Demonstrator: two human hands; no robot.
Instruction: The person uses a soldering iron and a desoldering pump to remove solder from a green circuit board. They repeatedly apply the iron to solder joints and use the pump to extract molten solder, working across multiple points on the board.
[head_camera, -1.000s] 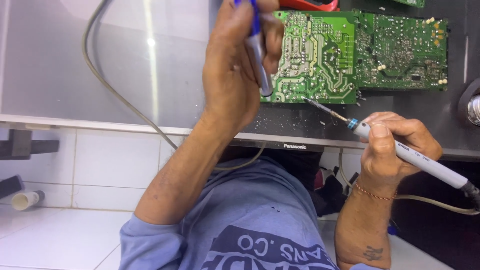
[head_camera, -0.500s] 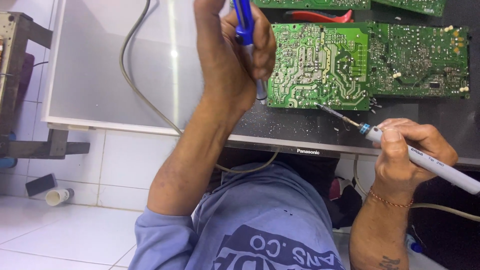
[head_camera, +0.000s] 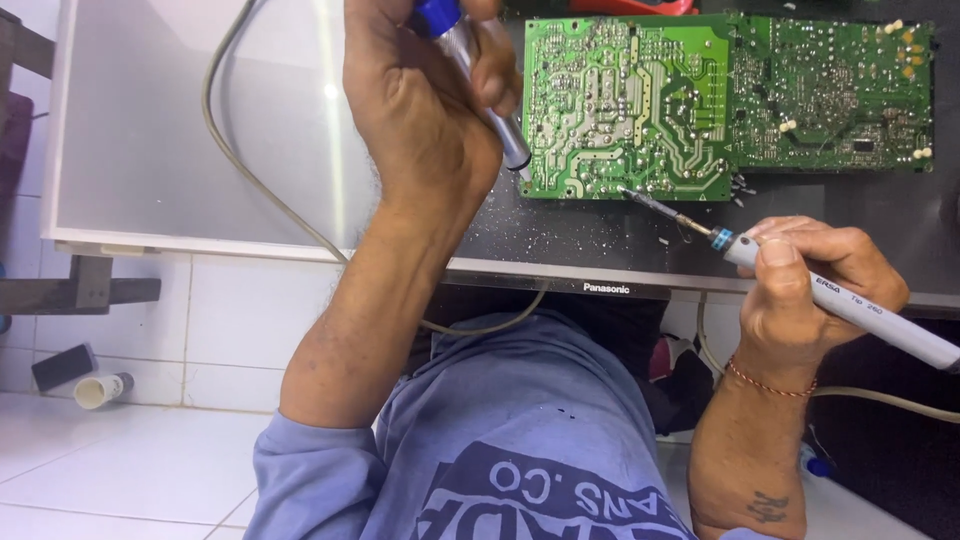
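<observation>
While the left hand (head_camera: 425, 110) clenches a blue-and-silver desoldering pump (head_camera: 480, 85), its nozzle sits at the lower-left edge of the green circuit board (head_camera: 625, 110). Right-hand (head_camera: 815, 290) fingers grasp a grey soldering iron (head_camera: 850, 305), its tip touching the board's lower edge. Both boards lie on a dark panel (head_camera: 600, 235). A small white cup (head_camera: 100, 388) lies tipped on the tiled floor (head_camera: 130, 460); its contents cannot be seen.

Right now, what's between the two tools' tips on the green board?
In the head view, only bare green circuit board edge with solder tracks lies between the desoldering pump tip and the soldering iron tip.
</observation>
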